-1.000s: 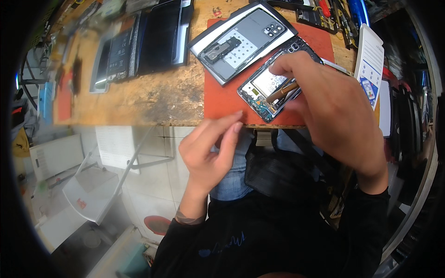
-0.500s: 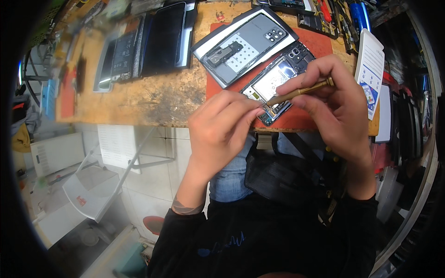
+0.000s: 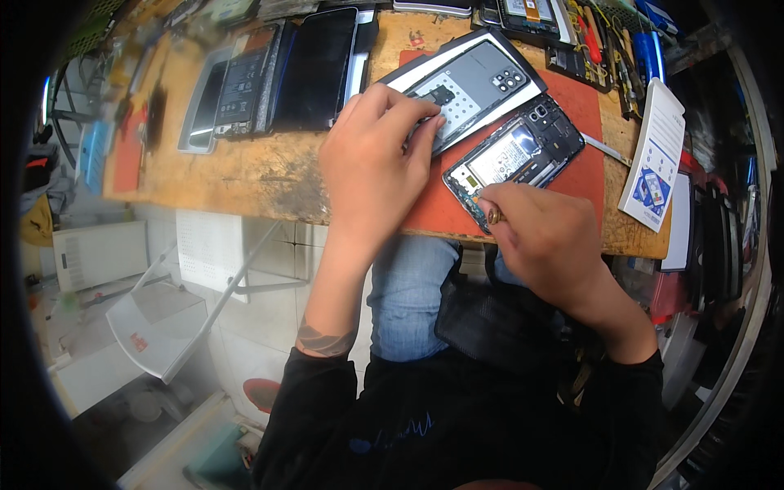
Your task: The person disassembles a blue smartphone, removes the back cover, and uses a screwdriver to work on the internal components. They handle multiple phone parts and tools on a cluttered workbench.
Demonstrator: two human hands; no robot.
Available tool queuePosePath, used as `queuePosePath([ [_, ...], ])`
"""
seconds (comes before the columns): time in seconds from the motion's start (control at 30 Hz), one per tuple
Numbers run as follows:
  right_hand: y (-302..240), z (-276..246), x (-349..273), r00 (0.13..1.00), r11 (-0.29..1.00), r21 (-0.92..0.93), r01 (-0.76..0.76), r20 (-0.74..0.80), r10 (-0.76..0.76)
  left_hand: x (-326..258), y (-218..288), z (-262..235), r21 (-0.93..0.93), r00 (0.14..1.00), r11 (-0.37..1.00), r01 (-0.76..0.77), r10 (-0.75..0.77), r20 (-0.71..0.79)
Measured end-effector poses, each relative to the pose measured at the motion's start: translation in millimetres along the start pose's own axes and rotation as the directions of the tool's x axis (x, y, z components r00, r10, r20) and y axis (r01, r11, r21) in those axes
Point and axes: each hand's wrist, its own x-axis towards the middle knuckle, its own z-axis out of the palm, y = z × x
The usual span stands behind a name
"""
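An opened smartphone [image 3: 510,159], its battery and circuit boards bare, lies slanted on the red mat. My right hand [image 3: 543,237] is closed around a brass screwdriver [image 3: 493,216] at the phone's near-left end; the knob shows, while the hand hides the shaft. My left hand [image 3: 371,159] reaches over the grey phone back cover [image 3: 478,69], its thumb and fingers pinched together. Just past those fingertips shows a black phone part [image 3: 442,95] on the cover. Whatever the left fingertips hold, if anything, is hidden.
The red mat [image 3: 576,188] lies on a worn wooden bench. A phone with its battery showing [image 3: 241,94] and a dark screen [image 3: 314,69] stand left. Tools [image 3: 621,61] crowd the far right. A printed white card [image 3: 653,163] leans at the right edge.
My left hand has moved from the opened phone up and left to the back cover. My right hand has shifted down, and the screwdriver now points differently. The view has shifted slightly.
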Motion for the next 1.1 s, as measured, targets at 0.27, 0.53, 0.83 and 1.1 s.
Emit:
queuePosePath([
  [0.27,-13,-5,3,0.991,0.986,-0.166,0.025,0.135,-0.002,7,-8,-2,-0.076,0.999,0.997,0.031,-0.03,0.013],
  [0.53,-22,3,14,0.982,0.901,-0.395,0.177,0.126,-0.138,-35,3,-20,-0.329,0.948,0.899,0.288,-0.317,-0.037],
  [0.83,-11,-1,15,0.998,0.989,-0.138,0.044,0.055,-0.037,-47,-4,-16,-0.329,0.96,0.917,0.225,-0.266,-0.085],
  [1.1,9,-16,-15,0.968,0.968,0.082,-0.238,-0.065,0.244,-48,-2,-16,-0.293,0.98,0.941,0.171,-0.193,-0.049],
])
